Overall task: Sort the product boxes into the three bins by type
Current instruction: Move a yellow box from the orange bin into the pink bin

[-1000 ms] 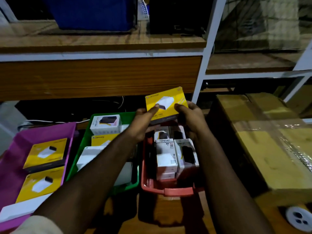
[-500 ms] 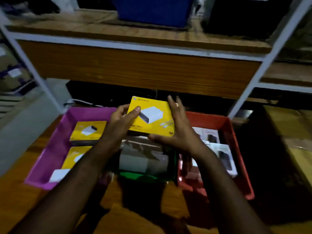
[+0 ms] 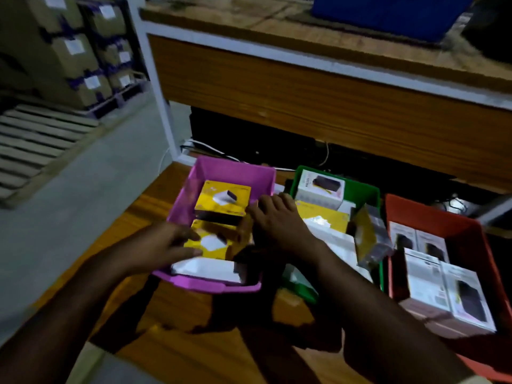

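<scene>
Wooden shelf (image 3: 332, 112) above 3 bins – both hands grasping yellow box (image 3: 213, 239), pink bin (image 3: 235, 170)

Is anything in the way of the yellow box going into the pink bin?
Nothing visible is. The yellow cardboard box already sits inside the pink plastic bin, atop other boxes, with the left hand and right hand at its sides.

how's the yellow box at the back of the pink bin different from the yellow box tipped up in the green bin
The yellow box at the back of the pink plastic bin lies flat, face up, showing its white product picture. The yellow box in the green plastic bin stands tilted on edge, leaning toward the red bin, its picture turned away. The first sits beside the right hand; the second stands apart from both hands. Both are yellow cardboard product boxes.
</scene>
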